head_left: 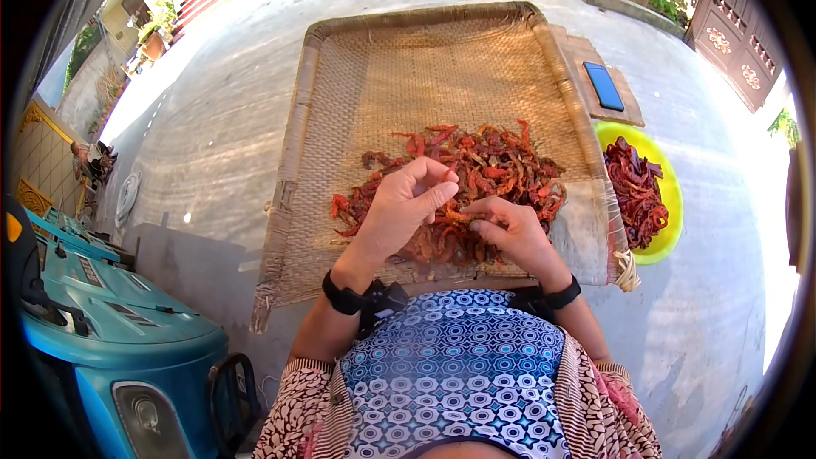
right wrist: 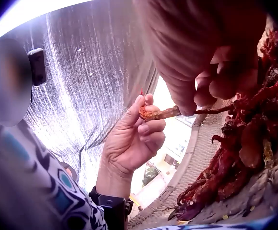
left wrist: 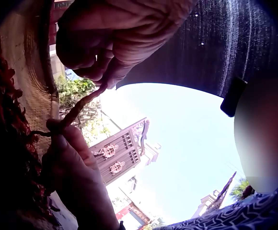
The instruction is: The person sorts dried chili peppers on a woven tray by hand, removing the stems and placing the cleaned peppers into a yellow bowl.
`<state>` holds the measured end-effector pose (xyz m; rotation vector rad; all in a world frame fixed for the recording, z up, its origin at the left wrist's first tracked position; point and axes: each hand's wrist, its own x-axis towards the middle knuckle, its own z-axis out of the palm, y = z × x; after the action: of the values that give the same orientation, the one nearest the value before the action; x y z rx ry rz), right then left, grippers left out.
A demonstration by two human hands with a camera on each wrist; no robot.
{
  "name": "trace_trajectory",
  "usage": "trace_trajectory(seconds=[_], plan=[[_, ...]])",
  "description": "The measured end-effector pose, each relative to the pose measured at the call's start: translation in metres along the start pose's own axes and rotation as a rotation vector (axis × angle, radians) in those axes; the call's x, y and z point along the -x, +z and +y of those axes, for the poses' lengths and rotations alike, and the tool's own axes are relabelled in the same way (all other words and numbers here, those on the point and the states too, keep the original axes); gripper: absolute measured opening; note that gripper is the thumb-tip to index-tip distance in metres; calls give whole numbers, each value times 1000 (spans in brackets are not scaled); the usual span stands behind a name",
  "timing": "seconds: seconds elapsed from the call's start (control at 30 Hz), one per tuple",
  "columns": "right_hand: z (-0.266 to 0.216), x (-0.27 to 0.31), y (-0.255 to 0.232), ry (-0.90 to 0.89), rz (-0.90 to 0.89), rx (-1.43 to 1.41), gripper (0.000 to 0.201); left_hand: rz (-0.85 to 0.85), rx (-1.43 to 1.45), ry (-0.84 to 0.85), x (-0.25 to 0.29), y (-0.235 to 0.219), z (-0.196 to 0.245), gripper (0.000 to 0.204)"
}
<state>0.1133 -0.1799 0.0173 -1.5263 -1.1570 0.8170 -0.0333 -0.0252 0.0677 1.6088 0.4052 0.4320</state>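
A single dried chili pepper (left wrist: 79, 108) stretches between my two hands, orange-red and wrinkled, with a thin dark stem. My left hand (head_left: 398, 211) pinches one end between thumb and fingers. At the stem end, my right hand (head_left: 518, 234) pinches it with thumb and forefinger, as the right wrist view shows best. Both hands are over a heap of dried red chilies (head_left: 506, 174), which lies on the near part of a large woven tray (head_left: 408, 76). Beneath the hands, part of the heap is hidden.
A lime-green basin (head_left: 674, 204) of darker red chilies (head_left: 633, 191) stands right of the tray. Beyond it, a blue-screened phone (head_left: 603, 87) lies on a wooden board (head_left: 574, 55). A teal vehicle (head_left: 127, 323) stands close on the left, on the concrete ground.
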Motion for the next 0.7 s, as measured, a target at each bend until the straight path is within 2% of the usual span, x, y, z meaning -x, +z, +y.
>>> trace_trajectory(seconds=[0.03, 0.13, 0.17, 0.3, 0.4, 0.5, 0.6, 0.7], plan=[[0, 1, -2, 23, 9, 7, 25, 36, 24, 16, -2, 1, -3, 20], [12, 2, 0, 60, 199, -441, 15, 125, -94, 77, -9, -1, -15, 25], [15, 1, -4, 70, 193, -501, 18, 108, -172, 21, -12, -3, -21, 25], [20, 3, -15, 114, 309, -451, 20, -53, -648, 43, -24, -10, -57, 25], [27, 7, -37, 93, 494, -588, 23, -67, -848, 121, -24, -12, -73, 26], [36, 16, -72, 9, 680, -776, 27, -34, -863, -1, -27, -9, -73, 22], [54, 30, -110, -306, 835, -1118, 31, -28, -916, -24, -28, -10, -68, 18], [54, 41, -123, -273, 838, -1214, 30, 115, -876, 39, -25, -6, -61, 15]])
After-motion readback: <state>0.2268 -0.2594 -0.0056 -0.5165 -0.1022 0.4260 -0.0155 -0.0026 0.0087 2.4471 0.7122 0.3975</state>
